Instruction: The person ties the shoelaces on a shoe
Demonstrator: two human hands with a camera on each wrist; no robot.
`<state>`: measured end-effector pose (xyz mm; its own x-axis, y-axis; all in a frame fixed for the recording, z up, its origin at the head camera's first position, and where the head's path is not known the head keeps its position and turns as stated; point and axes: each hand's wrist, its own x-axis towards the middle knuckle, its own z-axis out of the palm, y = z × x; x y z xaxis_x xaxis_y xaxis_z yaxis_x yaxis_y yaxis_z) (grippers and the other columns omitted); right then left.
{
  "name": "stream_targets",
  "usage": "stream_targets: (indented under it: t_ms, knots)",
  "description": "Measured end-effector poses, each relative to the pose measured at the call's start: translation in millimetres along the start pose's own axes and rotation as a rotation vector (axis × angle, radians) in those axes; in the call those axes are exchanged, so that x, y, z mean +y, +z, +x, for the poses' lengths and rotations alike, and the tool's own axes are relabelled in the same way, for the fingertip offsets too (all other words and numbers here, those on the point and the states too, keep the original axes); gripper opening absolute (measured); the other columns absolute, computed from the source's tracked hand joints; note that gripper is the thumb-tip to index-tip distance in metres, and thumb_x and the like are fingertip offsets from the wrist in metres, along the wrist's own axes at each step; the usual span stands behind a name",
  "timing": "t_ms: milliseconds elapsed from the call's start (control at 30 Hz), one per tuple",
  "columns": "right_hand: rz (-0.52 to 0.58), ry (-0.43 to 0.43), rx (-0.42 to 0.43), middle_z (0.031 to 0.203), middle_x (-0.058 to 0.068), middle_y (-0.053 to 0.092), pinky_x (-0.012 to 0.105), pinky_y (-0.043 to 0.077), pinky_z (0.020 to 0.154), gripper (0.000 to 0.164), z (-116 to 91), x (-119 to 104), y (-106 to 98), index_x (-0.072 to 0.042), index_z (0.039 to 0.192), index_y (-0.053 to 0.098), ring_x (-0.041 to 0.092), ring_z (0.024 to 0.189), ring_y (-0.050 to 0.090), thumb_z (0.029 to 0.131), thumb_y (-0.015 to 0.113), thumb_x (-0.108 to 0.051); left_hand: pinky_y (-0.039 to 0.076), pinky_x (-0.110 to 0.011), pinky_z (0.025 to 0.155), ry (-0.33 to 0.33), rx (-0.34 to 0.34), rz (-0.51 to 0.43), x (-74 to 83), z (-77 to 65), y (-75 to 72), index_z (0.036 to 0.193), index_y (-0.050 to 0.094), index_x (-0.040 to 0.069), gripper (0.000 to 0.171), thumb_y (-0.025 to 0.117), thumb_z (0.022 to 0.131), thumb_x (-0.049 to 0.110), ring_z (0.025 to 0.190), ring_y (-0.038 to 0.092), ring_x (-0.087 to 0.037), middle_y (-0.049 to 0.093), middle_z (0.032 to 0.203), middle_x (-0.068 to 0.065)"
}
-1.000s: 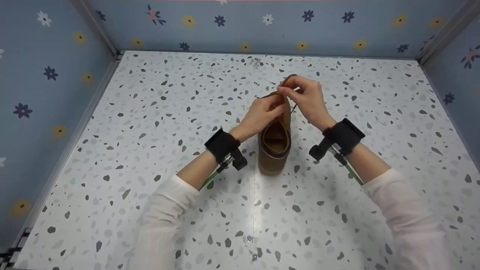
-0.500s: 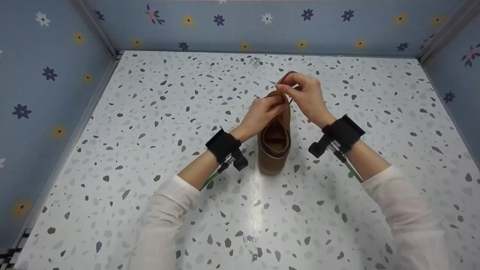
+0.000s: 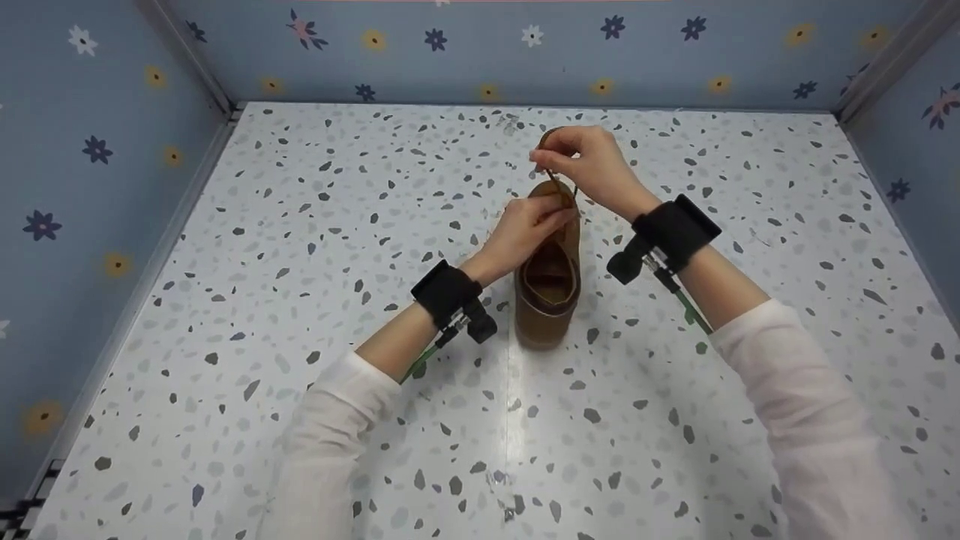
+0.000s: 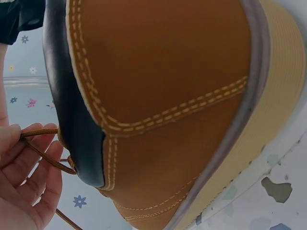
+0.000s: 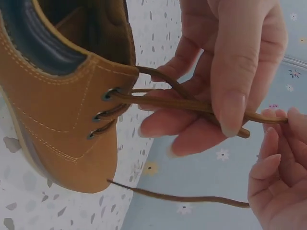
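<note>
A tan lace-up shoe (image 3: 547,322) with a dark padded collar stands upright on the floor, heel toward me. Its brown laces come out at the top eyelets, seen in the right wrist view. Close to the shoe's throat, my left hand (image 3: 521,229) pinches crossed strands of shoelace (image 5: 163,101) between thumb and fingers. Farther forward and a little above the toe, my right hand (image 3: 589,157) pinches a lace, which curves around its fingers. The shoe's stitched side (image 4: 158,158) fills most of the left wrist view.
White speckled flooring (image 3: 300,300) surrounds the shoe. Blue flowered panels (image 3: 480,52) close off the back and both sides. Black straps with small cameras (image 3: 679,232) sit on the wrists.
My right hand has moved forward and left, drawing the lace up away from the shoe. The left hand stays at the shoe's throat. The shoe has hardly moved.
</note>
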<state>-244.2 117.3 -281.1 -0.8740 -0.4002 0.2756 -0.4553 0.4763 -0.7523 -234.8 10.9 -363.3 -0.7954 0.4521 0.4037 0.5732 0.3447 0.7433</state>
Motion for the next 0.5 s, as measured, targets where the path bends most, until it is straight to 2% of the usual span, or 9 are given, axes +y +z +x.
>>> stream_targets:
  t_ms: [133,267,367,500]
  knots:
    - [-0.07,0.026,-0.095,0.066,0.005,0.05,0.023,0.028,0.051,0.017,11.7,5.4,2.0,-0.011,0.072,0.055,0.015,0.058,0.043,0.07,0.046,-0.025,0.031,-0.018,0.051,-0.017,0.0,-0.048,10.0,-3.0,-3.1,0.068,0.052,0.005,0.017,0.043,0.073,0.019,0.054,0.039,-0.007,0.046,0.06,-0.002]
    - [-0.149,0.025,-0.121,0.067,0.001,0.05,0.023,0.029,0.049,0.019,21.6,10.7,4.5,-0.014,0.076,0.055,0.013,0.056,0.042,0.071,0.043,-0.029,0.03,-0.018,0.051,-0.04,0.019,-0.043,21.7,-6.8,-5.5,0.066,0.051,0.003,0.017,0.044,0.073,0.016,0.053,0.038,-0.008,0.045,0.058,-0.005]
    - [-0.196,0.035,-0.153,0.068,0.0,0.049,0.023,0.028,0.05,0.024,25.7,12.9,5.8,-0.015,0.078,0.054,0.014,0.053,0.039,0.073,0.039,-0.032,0.029,-0.018,0.051,-0.032,0.024,-0.03,21.9,-7.3,-5.0,0.066,0.051,0.003,0.016,0.045,0.073,0.016,0.053,0.038,-0.008,0.044,0.057,-0.004]
    - [-0.214,0.021,-0.215,0.073,-0.003,0.05,0.022,0.03,0.056,0.028,27.3,15.2,6.0,-0.015,0.079,0.055,0.01,0.059,0.041,0.074,0.034,-0.034,0.03,-0.018,0.051,-0.01,0.014,-0.034,12.8,-5.1,-2.4,0.066,0.051,0.005,0.017,0.044,0.073,0.019,0.053,0.038,-0.007,0.045,0.058,-0.001]
